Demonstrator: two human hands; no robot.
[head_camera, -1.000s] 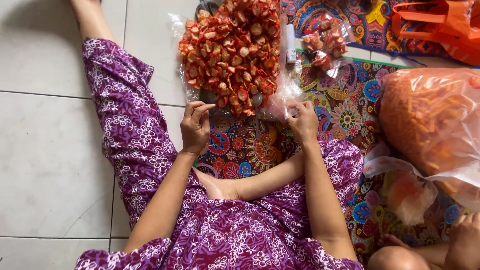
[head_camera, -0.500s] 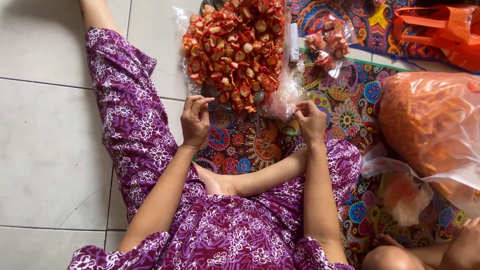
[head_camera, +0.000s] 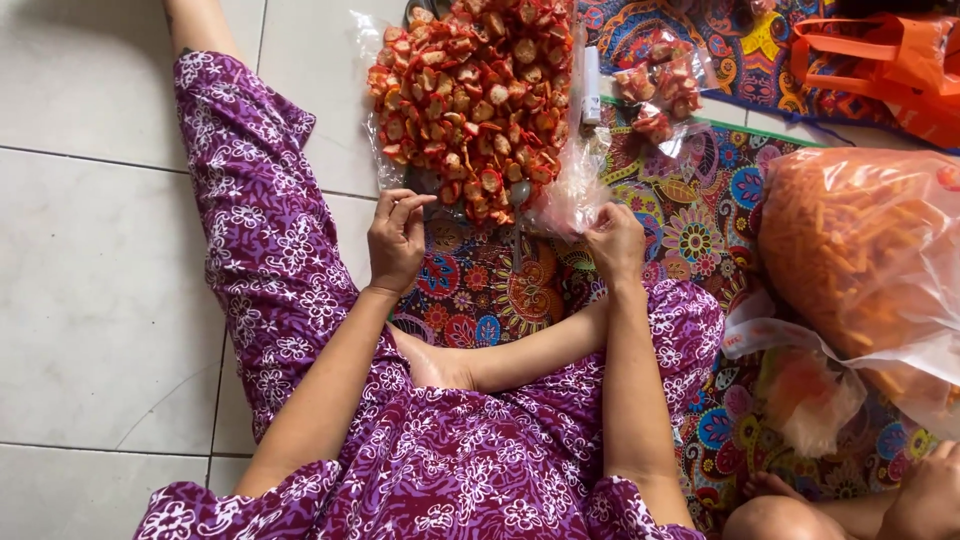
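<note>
A heap of red-coated snack pieces (head_camera: 475, 95) lies on clear plastic in front of me on the floor. My left hand (head_camera: 396, 240) hovers at the heap's near left edge, fingers curled together with the fingertips pinched; what is between them is too small to tell. My right hand (head_camera: 613, 240) grips a crumpled clear plastic bag (head_camera: 572, 190) at the heap's near right edge. I sit cross-legged in purple flowered cloth, one bare foot (head_camera: 435, 365) tucked between my arms.
A colourful patterned mat (head_camera: 520, 290) covers the floor under the heap. A large clear bag of orange stick snacks (head_camera: 850, 250) lies to the right, a small filled bag (head_camera: 660, 85) beyond. An orange bag (head_camera: 890, 60) sits top right. Another person's knee and hand (head_camera: 850, 505) show bottom right.
Both my hands have stayed at the heap's near edge; the left fingers have shifted slightly, and the view has drifted a little.
</note>
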